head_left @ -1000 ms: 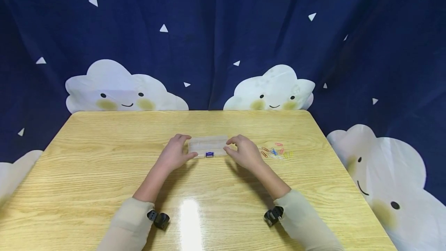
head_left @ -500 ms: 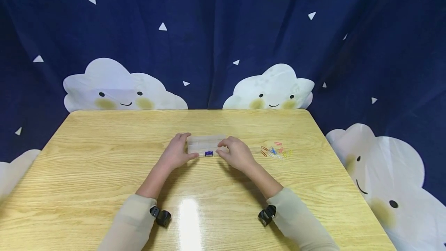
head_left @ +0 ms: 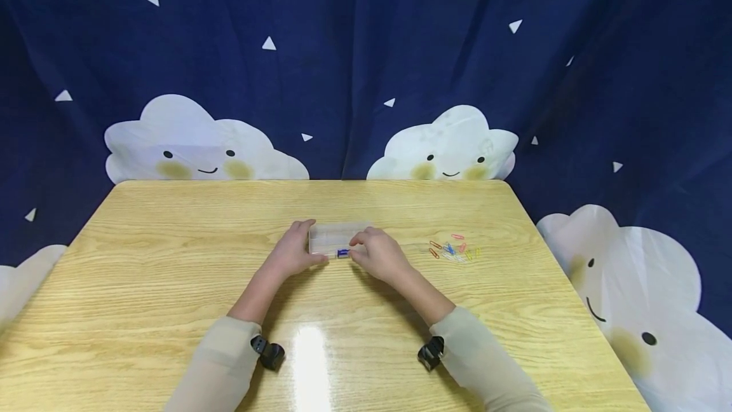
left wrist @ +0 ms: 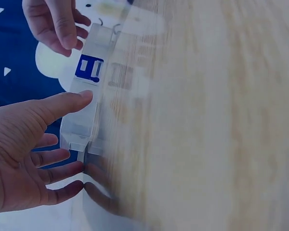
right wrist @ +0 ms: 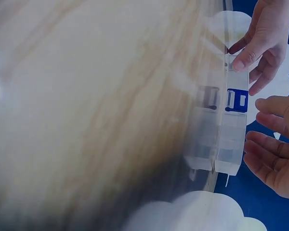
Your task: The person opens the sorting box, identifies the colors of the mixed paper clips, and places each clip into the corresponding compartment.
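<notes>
A clear plastic storage box (head_left: 333, 238) with a blue latch (head_left: 342, 253) on its front side lies on the table. My left hand (head_left: 290, 254) holds the box by its left end, thumb (right wrist: 239, 65) against the front face and fingers around the end and back. My right hand (head_left: 380, 256) reaches over the right part of the box, fingers loosely bent and spread. Its thumb (right wrist: 263, 104) is close to the blue latch in the right wrist view, with nothing gripped. The right end of the box is hidden behind this hand in the head view.
Several coloured paper clips (head_left: 449, 250) lie loose to the right of the box. The wooden table (head_left: 171, 240) ends at a dark blue curtain (head_left: 343, 68) printed with clouds. Both wrists carry black cameras (head_left: 269, 353).
My right hand has moved left along the box, from its right end to the blue latch. The left hand stays at the left end, and the box has hardly moved.
</notes>
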The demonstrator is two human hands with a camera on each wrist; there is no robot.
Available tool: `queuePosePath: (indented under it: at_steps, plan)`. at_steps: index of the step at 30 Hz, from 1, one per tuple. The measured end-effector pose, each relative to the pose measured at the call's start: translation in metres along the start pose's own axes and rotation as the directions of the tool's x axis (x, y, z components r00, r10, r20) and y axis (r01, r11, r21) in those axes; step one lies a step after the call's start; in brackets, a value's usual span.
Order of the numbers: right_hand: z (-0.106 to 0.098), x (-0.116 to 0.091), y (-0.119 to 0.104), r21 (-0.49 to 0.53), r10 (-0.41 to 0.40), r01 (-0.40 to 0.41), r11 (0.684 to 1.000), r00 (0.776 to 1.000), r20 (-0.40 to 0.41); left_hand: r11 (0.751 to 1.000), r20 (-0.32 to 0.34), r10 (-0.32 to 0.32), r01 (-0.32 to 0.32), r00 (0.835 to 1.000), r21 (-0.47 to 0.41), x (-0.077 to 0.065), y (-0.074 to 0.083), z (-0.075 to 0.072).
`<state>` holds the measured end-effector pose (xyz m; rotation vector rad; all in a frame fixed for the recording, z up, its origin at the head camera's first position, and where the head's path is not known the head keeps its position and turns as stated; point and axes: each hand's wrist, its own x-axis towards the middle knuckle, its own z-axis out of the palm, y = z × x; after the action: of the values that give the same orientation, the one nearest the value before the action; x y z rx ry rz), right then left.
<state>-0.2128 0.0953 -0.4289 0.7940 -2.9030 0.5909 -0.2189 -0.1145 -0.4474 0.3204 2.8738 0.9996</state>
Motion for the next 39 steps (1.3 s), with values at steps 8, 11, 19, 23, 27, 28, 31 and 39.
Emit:
queuePosePath:
  at_steps: [8,11,19,23,27,28,31,39]
  plan:
    - [0.004,0.002,-0.006,-0.061,-0.050,0.050,0.997,0.999,0.014,0.996,0.014,0.001,-0.002,1.000,0.085,0.004,0.000,0.001]
    - [0.008,0.002,-0.007,-0.104,-0.072,0.072,0.992,0.997,0.001,0.994,0.016,0.005,-0.007,1.000,0.109,0.004,-0.001,0.001]
    - [0.015,0.006,-0.013,-0.181,-0.137,0.129,0.975,0.990,-0.032,0.993,0.015,0.010,-0.012,1.000,0.114,0.006,-0.002,0.002]
    - [0.015,0.007,-0.019,-0.243,-0.184,0.170,0.955,0.982,-0.040,0.994,0.027,0.000,-0.003,1.000,0.106,0.006,-0.001,0.001]
    - [0.015,0.007,-0.022,-0.302,-0.210,0.188,0.935,0.977,-0.042,0.995,0.039,-0.013,0.009,0.999,0.097,0.007,0.001,0.000]
    - [0.015,0.007,-0.023,-0.309,-0.211,0.188,0.932,0.977,-0.041,0.995,0.041,-0.014,0.010,0.999,0.098,0.007,0.001,0.000]
    - [0.015,0.008,-0.024,-0.320,-0.211,0.192,0.928,0.977,-0.026,0.995,0.044,-0.015,0.011,0.999,0.098,0.007,0.001,-0.001]
    - [0.018,0.010,-0.022,-0.416,-0.222,0.226,0.881,0.973,0.059,0.994,0.052,-0.017,0.011,0.999,0.109,0.008,0.002,-0.002]
